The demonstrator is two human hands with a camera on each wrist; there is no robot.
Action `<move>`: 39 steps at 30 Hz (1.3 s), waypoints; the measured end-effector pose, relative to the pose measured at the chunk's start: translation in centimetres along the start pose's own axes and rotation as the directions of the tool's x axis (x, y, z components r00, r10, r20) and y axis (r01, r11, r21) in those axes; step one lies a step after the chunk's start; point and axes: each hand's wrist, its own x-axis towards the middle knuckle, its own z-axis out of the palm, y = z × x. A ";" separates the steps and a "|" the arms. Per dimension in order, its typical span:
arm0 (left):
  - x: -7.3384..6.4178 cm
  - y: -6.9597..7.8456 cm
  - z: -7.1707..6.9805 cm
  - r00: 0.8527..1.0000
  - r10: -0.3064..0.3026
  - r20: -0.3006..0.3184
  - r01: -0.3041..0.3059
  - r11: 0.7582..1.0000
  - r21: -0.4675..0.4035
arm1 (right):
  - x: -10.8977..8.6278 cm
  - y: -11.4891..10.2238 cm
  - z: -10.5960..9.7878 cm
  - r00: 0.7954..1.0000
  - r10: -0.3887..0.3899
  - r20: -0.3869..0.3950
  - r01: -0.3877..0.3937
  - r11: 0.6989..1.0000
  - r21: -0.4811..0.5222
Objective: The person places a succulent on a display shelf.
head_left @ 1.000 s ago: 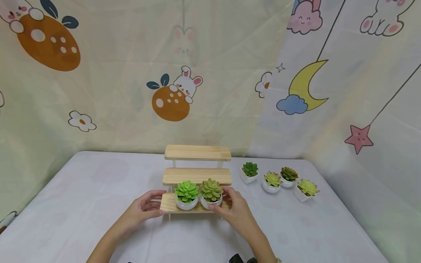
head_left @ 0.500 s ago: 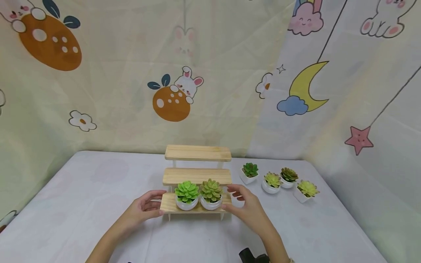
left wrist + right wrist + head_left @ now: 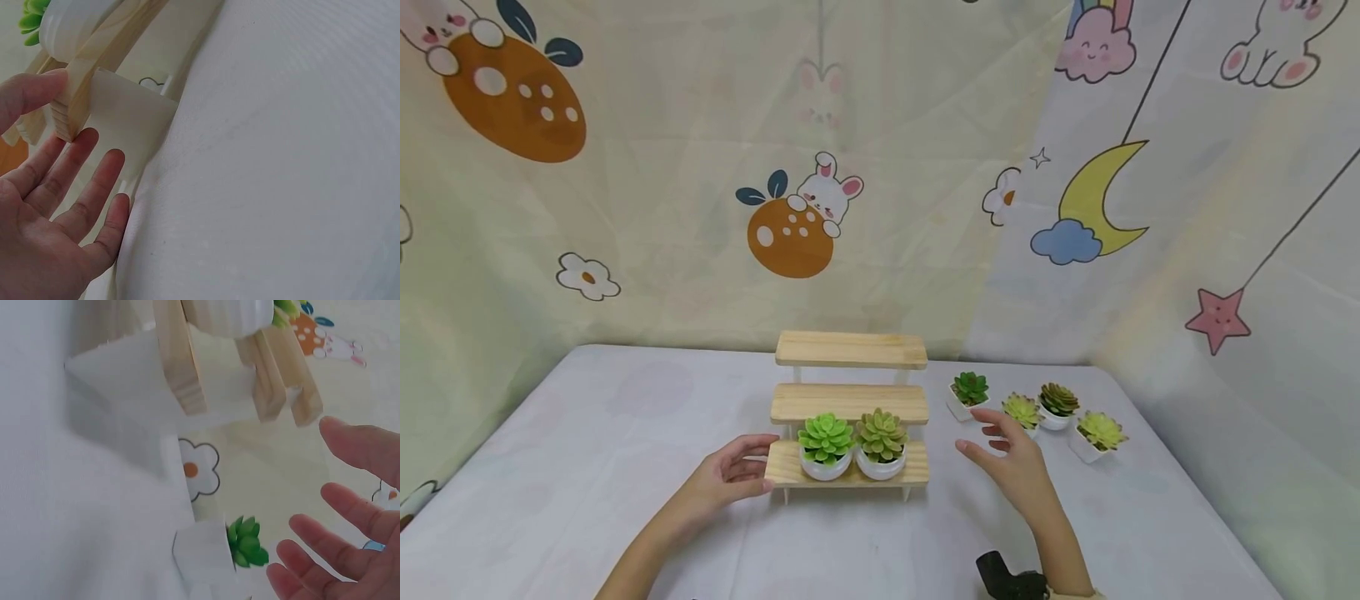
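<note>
A three-tier wooden shelf stand (image 3: 850, 402) stands mid-table. On its lowest tier, a bright green succulent (image 3: 826, 437) and an olive-green succulent (image 3: 882, 435) sit side by side in round white pots. My left hand (image 3: 726, 475) pinches the left end of that tier; in the left wrist view the thumb (image 3: 37, 94) lies against one side of the board, with fingertips at the other. My right hand (image 3: 1017, 468), fingers spread and holding nothing, hovers right of the stand. It is close to a dark green succulent (image 3: 971, 388) and partly covers a pale green succulent (image 3: 1022, 408).
Behind and right of my right hand are a brownish-green succulent (image 3: 1059, 398) in a round pot and a yellow-green succulent (image 3: 1102, 430) in a square one. A white cloth covers the table (image 3: 647, 400). Printed fabric (image 3: 910, 250) hangs behind it.
My right hand has let go of the olive-green succulent's pot and moved right, toward the loose succulents. The left hand keeps its place on the stand.
</note>
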 end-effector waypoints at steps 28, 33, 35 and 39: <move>-0.1 0.0 0.0 1.000 -0.008 0.012 0.008 1.000 -0.013 | 1.6 5.2 -2.9 0.946 0.277 -0.166 -0.254 0.956 0.150; 0.0 0.0 0.0 1.000 -0.020 0.005 0.020 1.000 -0.016 | 2.3 6.6 -3.0 0.943 0.300 -0.142 -0.279 0.949 0.150; 0.0 0.0 0.0 1.000 -0.021 0.006 0.021 1.000 -0.014 | 2.6 6.9 -2.9 0.940 0.314 -0.131 -0.296 0.945 0.141; -0.1 0.0 0.0 1.000 -0.020 0.006 0.020 1.000 -0.012 | 3.1 7.5 -2.8 0.939 0.329 -0.097 -0.312 0.937 0.157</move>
